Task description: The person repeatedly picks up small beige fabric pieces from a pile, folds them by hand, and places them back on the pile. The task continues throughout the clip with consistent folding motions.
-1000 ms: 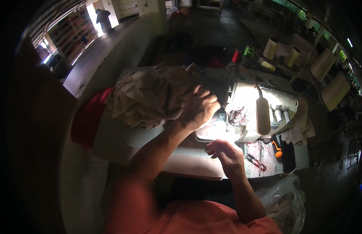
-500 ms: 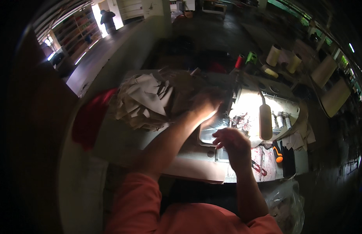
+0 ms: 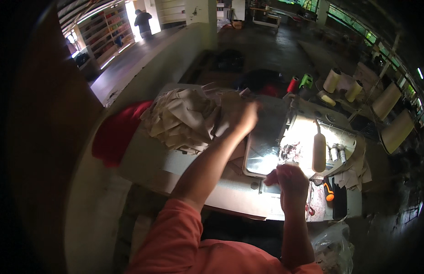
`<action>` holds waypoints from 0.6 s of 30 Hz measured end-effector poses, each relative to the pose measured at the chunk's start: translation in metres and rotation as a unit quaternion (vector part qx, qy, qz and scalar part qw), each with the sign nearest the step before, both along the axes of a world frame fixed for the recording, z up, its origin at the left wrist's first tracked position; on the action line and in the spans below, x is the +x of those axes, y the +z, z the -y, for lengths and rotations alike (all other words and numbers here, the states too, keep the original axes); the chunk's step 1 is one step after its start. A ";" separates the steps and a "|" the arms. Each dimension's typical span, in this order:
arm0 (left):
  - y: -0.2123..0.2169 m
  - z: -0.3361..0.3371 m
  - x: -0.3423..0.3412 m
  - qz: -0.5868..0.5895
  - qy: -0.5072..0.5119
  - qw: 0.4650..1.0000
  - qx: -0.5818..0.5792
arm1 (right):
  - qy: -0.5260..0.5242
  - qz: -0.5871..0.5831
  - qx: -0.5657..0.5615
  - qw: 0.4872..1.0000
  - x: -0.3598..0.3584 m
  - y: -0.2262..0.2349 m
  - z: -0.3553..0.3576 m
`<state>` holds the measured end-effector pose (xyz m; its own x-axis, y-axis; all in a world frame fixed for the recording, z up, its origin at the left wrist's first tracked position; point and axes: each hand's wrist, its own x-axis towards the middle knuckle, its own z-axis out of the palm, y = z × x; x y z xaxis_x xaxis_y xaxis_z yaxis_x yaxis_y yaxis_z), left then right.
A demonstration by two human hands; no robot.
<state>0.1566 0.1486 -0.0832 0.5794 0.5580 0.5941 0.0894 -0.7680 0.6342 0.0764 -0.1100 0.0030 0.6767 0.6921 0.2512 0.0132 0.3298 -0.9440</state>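
My left hand (image 3: 246, 119) is reached out over the far part of the work table, blurred by motion, and its fingers do not show clearly. Just left of it are dark brown flat pieces (image 3: 229, 106). A big heap of beige cut pieces (image 3: 184, 119) lies further left. My right hand (image 3: 293, 180) hovers at the near edge of the lit sewing machine (image 3: 301, 132), its fingers curled in; what they hold, if anything, is hidden. Between the hands lies a shiny metal plate (image 3: 260, 153) of the machine bed.
Thread cones (image 3: 331, 81) and red and green spools (image 3: 293, 85) stand behind the machine. An orange-handled tool (image 3: 329, 194) and a black strip (image 3: 340, 201) lie at the right. Red cloth (image 3: 118, 134) hangs at the left; a clear plastic bag (image 3: 333, 246) sits below. A person (image 3: 142, 23) stands far off.
My left hand has lifted away from the metal plate toward the brown pieces. My right hand's fingers, stretched out before, are now curled. The whole view has shifted slightly.
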 end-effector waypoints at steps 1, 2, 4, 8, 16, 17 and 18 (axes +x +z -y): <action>0.046 0.021 -0.008 -0.015 -0.020 1.000 0.008 | -0.062 -0.028 -0.012 0.998 0.007 -0.014 0.026; 0.044 -0.003 -0.015 0.111 -0.023 0.988 -0.107 | -0.073 -0.052 -0.007 0.996 -0.001 -0.020 0.039; 0.052 -0.033 -0.033 0.125 -0.064 0.953 -0.268 | -0.101 -0.117 -0.063 0.986 -0.009 -0.037 0.062; 0.057 -0.045 -0.067 0.167 -0.076 0.968 -0.172 | 0.009 -0.131 -0.142 0.981 -0.030 -0.038 0.087; 0.088 0.013 -0.066 -0.111 -0.139 0.953 0.245 | 0.240 0.410 0.238 0.847 -0.168 0.085 -0.002; 0.093 0.020 -0.063 -0.135 -0.172 0.939 0.266 | 0.266 0.436 0.251 0.823 -0.177 0.099 -0.002; 0.095 0.036 -0.053 -0.151 -0.216 0.922 0.284 | 0.279 0.458 0.256 0.804 -0.177 0.109 -0.001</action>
